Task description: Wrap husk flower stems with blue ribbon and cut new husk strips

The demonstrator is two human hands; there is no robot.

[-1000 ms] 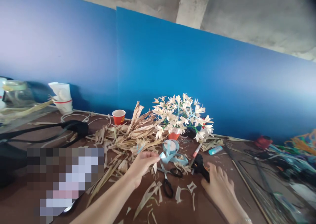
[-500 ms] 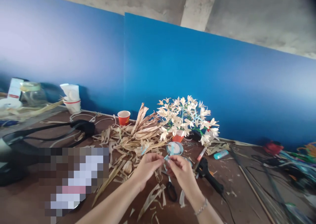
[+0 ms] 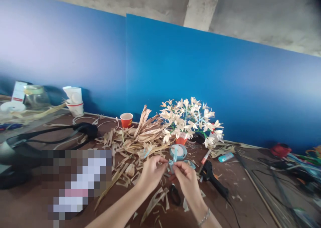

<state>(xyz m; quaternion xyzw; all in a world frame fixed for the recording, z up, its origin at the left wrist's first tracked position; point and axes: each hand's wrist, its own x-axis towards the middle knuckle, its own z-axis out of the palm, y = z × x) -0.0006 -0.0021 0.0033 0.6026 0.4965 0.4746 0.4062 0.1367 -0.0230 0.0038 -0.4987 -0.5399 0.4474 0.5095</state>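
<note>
The left hand [image 3: 152, 172] and right hand [image 3: 186, 177] pinch the glossy pale-blue ribbon strip [image 3: 171, 165] between narrowed fingers, probably to steady it from both sides, the round pale-blue ribbon roll [image 3: 180, 151] lying at their one o'clock.

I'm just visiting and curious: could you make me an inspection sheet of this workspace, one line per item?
Surface: brown flat tabletop, strewn with thin, pale dry scraps.
Things in hand: light-blue shiny ribbon; a round light-blue ribbon roll lies just beyond.
Clutter: heap of tan dry husk-like strips; orange-red paper cup; black pistol-shaped glue gun; bunch of cream star-shaped flowers.
Hands: bare left hand and bare right hand both pinch the ribbon.
Cables: thin black cord trails from the glue gun.
Surroundings: smooth blue panel wall, grey rough concrete above.
</note>
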